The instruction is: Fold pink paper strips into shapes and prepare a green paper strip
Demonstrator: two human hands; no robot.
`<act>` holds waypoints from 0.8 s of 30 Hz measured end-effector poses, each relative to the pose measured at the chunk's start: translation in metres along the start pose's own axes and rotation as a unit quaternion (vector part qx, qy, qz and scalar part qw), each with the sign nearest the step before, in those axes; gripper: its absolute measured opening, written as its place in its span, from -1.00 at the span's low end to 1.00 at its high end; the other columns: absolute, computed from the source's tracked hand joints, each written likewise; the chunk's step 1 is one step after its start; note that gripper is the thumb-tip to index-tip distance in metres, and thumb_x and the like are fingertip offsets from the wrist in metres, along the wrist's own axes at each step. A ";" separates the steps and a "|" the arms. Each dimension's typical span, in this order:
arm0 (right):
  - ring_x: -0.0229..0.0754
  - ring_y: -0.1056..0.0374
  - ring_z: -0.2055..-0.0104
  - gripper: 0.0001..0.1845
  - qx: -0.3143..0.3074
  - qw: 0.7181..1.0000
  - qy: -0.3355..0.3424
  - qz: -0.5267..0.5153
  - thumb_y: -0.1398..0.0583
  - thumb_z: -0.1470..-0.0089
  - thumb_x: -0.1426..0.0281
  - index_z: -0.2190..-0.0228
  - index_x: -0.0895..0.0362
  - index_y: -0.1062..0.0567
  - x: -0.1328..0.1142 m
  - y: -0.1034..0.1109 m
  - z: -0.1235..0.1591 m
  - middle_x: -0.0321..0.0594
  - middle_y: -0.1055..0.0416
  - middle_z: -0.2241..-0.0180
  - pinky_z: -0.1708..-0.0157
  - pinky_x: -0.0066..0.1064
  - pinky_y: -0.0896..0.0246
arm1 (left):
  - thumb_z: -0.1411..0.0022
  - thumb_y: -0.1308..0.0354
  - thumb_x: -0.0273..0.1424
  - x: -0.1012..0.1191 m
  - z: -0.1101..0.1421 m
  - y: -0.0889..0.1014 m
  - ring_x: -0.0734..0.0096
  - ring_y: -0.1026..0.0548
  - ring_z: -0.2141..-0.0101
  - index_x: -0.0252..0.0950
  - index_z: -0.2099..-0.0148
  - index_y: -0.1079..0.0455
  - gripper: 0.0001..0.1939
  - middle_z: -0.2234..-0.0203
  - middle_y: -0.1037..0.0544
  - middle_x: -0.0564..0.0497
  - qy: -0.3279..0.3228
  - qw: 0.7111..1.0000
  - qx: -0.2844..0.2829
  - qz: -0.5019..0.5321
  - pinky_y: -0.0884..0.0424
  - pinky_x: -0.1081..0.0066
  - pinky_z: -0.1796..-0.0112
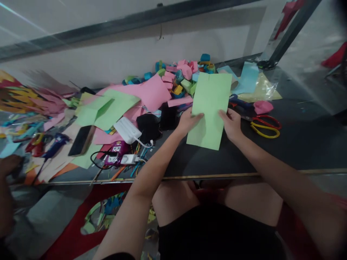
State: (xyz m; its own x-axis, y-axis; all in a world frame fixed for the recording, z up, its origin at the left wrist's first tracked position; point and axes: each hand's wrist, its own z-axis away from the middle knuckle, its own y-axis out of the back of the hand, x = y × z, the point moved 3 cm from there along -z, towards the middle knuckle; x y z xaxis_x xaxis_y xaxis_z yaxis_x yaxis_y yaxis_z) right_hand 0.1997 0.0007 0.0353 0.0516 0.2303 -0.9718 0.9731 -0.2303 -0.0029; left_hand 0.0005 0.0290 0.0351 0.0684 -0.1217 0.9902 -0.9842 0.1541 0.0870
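Note:
I hold a light green sheet of paper upright over the dark table, a crease running down its upper middle. My left hand pinches its left edge, thumb on the front. My right hand grips the right edge the same way. Both hands are closed on the paper, at about mid-height of the sheet.
Red and yellow scissors lie to the right. Behind are folded paper pieces, pink and green sheets. To the left are a white charger, a phone and a glue gun. Another person's hand is at far left.

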 end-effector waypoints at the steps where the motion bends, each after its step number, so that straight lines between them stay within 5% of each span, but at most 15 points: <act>1: -0.07 -0.47 0.30 -0.42 -0.016 1.000 -0.014 -0.003 -0.34 0.06 -0.18 0.35 0.10 -0.58 0.002 0.000 -0.003 -0.19 -0.57 0.36 0.33 -0.24 -0.40 | -0.08 -0.43 -0.19 -0.002 0.002 -0.001 0.21 -0.59 0.17 -0.30 0.06 -0.54 -0.57 0.14 -0.65 -0.11 0.009 1.000 -0.008 -0.006 -0.49 0.26 0.10; 5: 0.15 -0.56 0.16 -0.50 -0.098 0.990 -0.024 0.095 -0.44 0.12 -0.01 0.33 0.15 -0.64 0.010 -0.001 -0.006 -0.04 -0.65 0.27 0.19 -0.09 -0.49 | -0.09 -0.40 -0.19 -0.003 0.006 0.011 0.40 -0.51 0.42 -0.31 0.30 -0.56 -0.72 0.44 -0.59 0.03 0.034 0.999 -0.013 -0.033 -0.40 0.45 0.39; 8: 0.20 -0.57 0.10 -0.52 -0.141 0.982 0.006 0.123 -0.46 0.11 0.05 0.25 0.15 -0.67 0.011 -0.005 -0.002 0.00 -0.66 0.18 0.10 -0.05 -0.52 | -0.11 -0.37 -0.10 0.000 0.004 0.024 0.53 -0.35 0.56 -0.33 0.45 -0.50 -0.63 0.61 -0.43 0.10 0.025 0.999 0.030 -0.023 -0.20 0.52 0.53; 13: 0.12 -0.58 0.20 -0.38 -0.152 0.987 -0.036 0.043 -0.47 0.19 -0.09 0.28 0.15 -0.68 0.011 -0.010 -0.003 -0.01 -0.66 0.19 0.23 -0.08 -0.54 | -0.02 -0.41 0.00 -0.002 0.003 0.018 0.60 -0.26 0.60 -0.35 0.45 -0.50 -0.53 0.61 -0.41 0.12 0.022 0.999 0.032 0.024 -0.14 0.52 0.56; 17: -0.04 -0.52 0.36 -0.42 -0.144 0.987 -0.065 -0.003 -0.43 0.17 -0.17 0.42 0.10 -0.67 0.008 -0.001 -0.011 -0.14 -0.64 0.37 0.41 -0.23 -0.45 | 0.00 -0.41 0.06 -0.006 0.006 0.013 0.63 -0.18 0.61 -0.33 0.51 -0.44 -0.48 0.67 -0.30 0.16 0.016 0.992 0.119 0.035 -0.09 0.52 0.57; 24: -0.15 -0.45 0.45 -0.44 -0.098 0.992 -0.078 0.016 -0.41 0.15 -0.17 0.46 0.09 -0.67 0.006 0.007 -0.010 -0.20 -0.61 0.44 0.45 -0.32 -0.35 | 0.12 -0.48 0.10 -0.006 0.012 0.010 0.59 -0.32 0.57 -0.33 0.40 -0.57 -0.45 0.57 -0.49 0.09 0.038 0.991 0.114 0.063 -0.25 0.52 0.52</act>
State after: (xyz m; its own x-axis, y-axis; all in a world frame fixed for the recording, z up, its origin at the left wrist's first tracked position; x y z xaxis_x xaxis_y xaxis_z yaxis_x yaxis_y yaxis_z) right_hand 0.2091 0.0100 0.0314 0.0627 0.0723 -0.9954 0.9972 -0.0442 0.0596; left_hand -0.0116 0.0192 0.0291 -0.0546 -0.0399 0.9977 -0.9964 -0.0626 -0.0570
